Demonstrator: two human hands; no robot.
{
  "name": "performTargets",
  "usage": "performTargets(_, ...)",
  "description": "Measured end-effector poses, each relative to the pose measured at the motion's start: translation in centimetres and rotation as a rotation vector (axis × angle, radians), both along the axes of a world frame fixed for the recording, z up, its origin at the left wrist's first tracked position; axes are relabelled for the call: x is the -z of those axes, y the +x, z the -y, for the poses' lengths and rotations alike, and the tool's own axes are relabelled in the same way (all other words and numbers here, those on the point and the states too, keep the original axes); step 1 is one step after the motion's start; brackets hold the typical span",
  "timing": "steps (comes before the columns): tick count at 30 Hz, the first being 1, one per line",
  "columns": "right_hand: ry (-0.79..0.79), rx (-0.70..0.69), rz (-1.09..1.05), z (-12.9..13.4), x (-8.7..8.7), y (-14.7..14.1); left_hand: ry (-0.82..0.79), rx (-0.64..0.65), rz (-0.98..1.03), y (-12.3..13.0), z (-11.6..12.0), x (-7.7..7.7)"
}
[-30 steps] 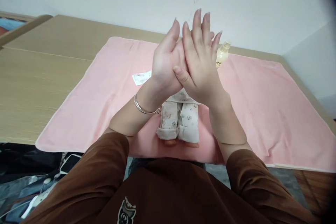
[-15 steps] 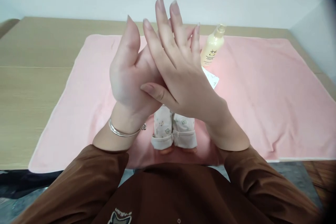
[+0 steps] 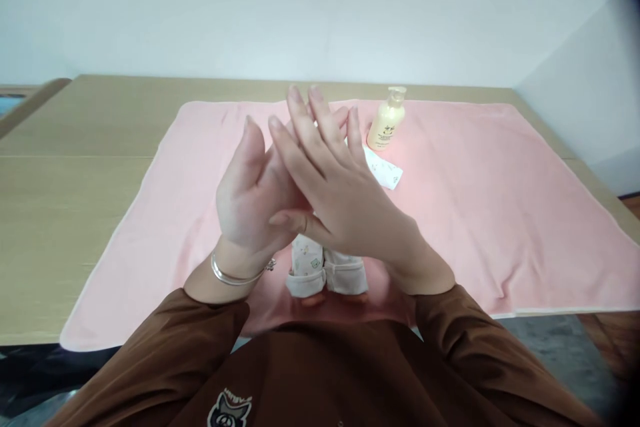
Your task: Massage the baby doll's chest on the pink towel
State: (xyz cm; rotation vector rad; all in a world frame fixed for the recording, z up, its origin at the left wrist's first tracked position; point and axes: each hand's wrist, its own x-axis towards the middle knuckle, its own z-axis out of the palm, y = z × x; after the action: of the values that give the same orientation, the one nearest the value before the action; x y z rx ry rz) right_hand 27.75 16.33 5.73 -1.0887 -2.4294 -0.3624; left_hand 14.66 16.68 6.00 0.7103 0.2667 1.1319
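Observation:
My left hand, with a silver bracelet at its wrist, is turned palm up with the thumb spread. Across its palm and fingers lies my right hand, palm down, its fingers stretched out and apart. The two hands touch and no object shows between them. Beneath them is a small clothed figure in white patterned clothes; its cuffed trouser legs and feet point toward me, and my hands hide its upper part. A white patterned sleeve sticks out to the right. Behind that stands a pale yellow pump bottle.
A pink cloth with a few wrinkles covers much of the wooden table. A pale wall rises behind the table. The curved edge of a chair shows at the far left.
The view has tilted upward, so the table and bottle sit lower and a dark strip shows on the wall. My right hand has slid a little over my left palm; the hands appear lower.

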Motion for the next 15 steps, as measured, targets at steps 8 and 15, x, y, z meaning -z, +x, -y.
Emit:
performTargets(8, 0.035, -0.126, -0.013, 2.3, -1.1, 1.5, 0.015, 0.139, -0.034, -1.5, 1.6, -0.3)
performTargets(15, 0.035, -0.124, 0.006, 2.0, -1.1, 1.6, 0.009, 0.155, -0.066, -1.7, 1.4, -0.3)
